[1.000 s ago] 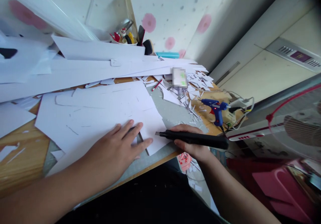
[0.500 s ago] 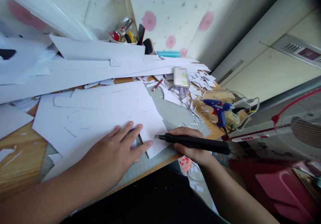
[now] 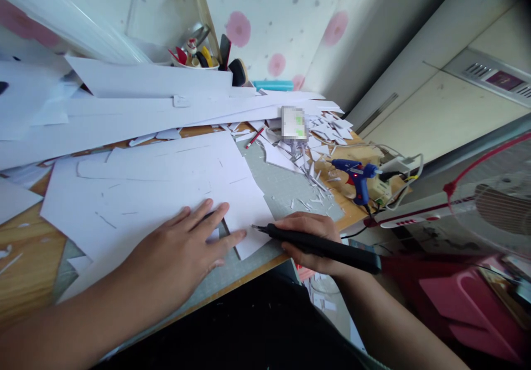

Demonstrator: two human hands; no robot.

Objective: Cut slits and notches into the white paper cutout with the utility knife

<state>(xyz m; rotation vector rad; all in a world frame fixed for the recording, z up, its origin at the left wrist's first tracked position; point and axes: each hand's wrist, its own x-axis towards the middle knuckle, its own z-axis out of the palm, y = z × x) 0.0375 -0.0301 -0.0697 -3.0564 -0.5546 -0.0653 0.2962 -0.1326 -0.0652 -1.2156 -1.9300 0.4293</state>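
My left hand (image 3: 182, 248) lies spread on a large white board (image 3: 157, 193), its fingers apart near a rectangular cut-out at the board's front edge. Pencil lines mark the board. My right hand (image 3: 311, 240) is closed around a black craft knife (image 3: 332, 248) with a thick handle. The blade points left, just right of my left fingertips and over the board's right front part. Whether the tip touches the board I cannot tell. A grey-green cutting mat (image 3: 282, 179) lies beneath the board.
Beyond the mat are a red pencil (image 3: 254, 137), white scraps (image 3: 332, 129) and a partly blurred box (image 3: 293, 124). A blue glue gun (image 3: 357, 176) stands at the right with its cables. Long white strips (image 3: 136, 113) lie at the back, before a cup of tools (image 3: 197, 60).
The knife has turned slightly, its handle end now lower and its blade seen more edge-on. My left hand keeps its place on the board. The whole view has shifted a little.
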